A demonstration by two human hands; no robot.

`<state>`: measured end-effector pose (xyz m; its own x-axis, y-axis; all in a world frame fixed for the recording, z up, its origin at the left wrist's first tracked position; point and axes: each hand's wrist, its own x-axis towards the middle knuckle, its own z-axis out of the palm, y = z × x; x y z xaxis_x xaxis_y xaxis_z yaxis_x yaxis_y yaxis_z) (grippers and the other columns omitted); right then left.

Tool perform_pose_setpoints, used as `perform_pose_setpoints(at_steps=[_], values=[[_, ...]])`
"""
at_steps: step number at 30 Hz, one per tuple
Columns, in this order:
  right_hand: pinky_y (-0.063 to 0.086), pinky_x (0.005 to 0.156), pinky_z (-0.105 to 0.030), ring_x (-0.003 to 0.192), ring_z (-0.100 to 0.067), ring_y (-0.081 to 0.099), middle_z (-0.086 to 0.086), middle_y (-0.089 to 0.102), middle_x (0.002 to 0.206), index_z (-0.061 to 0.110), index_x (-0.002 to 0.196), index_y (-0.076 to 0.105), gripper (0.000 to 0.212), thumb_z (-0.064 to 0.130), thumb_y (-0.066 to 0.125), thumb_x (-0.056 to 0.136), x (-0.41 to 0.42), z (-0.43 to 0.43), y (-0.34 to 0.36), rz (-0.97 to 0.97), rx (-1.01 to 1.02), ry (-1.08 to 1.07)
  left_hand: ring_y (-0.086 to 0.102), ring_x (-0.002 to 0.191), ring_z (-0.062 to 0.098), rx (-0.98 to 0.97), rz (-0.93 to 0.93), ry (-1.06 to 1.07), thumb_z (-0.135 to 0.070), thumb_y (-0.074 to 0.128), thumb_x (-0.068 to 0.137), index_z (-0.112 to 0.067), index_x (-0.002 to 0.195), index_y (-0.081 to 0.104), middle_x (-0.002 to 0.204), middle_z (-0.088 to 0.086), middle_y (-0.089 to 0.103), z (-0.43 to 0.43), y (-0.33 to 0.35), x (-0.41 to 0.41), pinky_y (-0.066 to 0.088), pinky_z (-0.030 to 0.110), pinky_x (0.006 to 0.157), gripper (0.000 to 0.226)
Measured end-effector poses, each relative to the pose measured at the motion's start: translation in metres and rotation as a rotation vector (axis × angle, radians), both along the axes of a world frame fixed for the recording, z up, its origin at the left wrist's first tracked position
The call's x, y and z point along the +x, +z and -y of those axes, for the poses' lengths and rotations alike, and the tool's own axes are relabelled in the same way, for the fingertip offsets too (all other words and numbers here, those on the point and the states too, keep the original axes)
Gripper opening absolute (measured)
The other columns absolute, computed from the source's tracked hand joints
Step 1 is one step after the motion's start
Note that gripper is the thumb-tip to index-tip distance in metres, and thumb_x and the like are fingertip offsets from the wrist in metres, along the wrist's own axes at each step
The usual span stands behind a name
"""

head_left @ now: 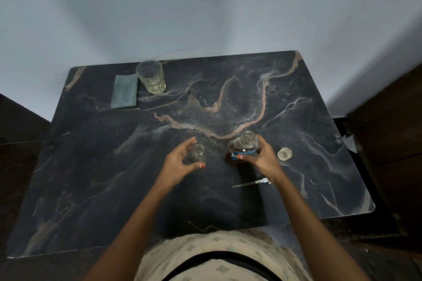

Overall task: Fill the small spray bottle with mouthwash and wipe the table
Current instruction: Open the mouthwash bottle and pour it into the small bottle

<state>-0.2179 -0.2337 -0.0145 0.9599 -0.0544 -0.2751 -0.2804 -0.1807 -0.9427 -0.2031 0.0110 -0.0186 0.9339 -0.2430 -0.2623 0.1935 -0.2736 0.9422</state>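
Bottle [198,154] upright on table [96,166], neck open, cupped loosely by left hand [180,162] — fingers curled round it, grip not plainly closed. Just right of it, mouthwash [243,147], uncapped, grasped in right hand [265,159], mouth tipped up and away. Both necks near vertical, close side by side. Probably a pour next: mouthwash mouth over to the left, onto a narrow opening — spill likely. Cap [284,154] right of hand; sprayer [251,183] flat, nearer body. Cloth [124,91] beside glass [151,76], far left.
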Motion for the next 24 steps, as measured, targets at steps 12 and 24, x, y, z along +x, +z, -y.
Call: perform_pose_setpoints(at_steps=[12, 24], values=[[0.047, 0.075, -0.007, 0.086, 0.005, 0.062, 0.007, 0.064, 0.095, 0.023, 0.101, 0.055, 0.056, -0.003, 0.081, 0.059, -0.004, -0.013, -0.001, 0.139, -0.118, -0.105, 0.063, 0.098, 0.004, -0.052, 0.058, 0.108, -0.001, 0.078, 0.062, -0.029, 0.095, 0.059, 0.100, -0.007, 0.067, 0.006, 0.000, 0.000, 0.047, 0.013, 0.088, 0.047], [0.045, 0.087, -0.009, 0.096, 0.004, 0.062, 0.015, 0.064, 0.101, 0.028, 0.107, 0.057, 0.061, 0.000, 0.082, 0.059, 0.019, -0.011, 0.035, 0.451, -0.277, -0.119, 0.063, 0.098, 0.001, -0.162, 0.208, 0.066, -0.025, 0.079, 0.058, -0.050, 0.095, 0.063, 0.097, -0.022, 0.069, 0.025, 0.049, 0.002, 0.046, 0.008, 0.081, 0.048]])
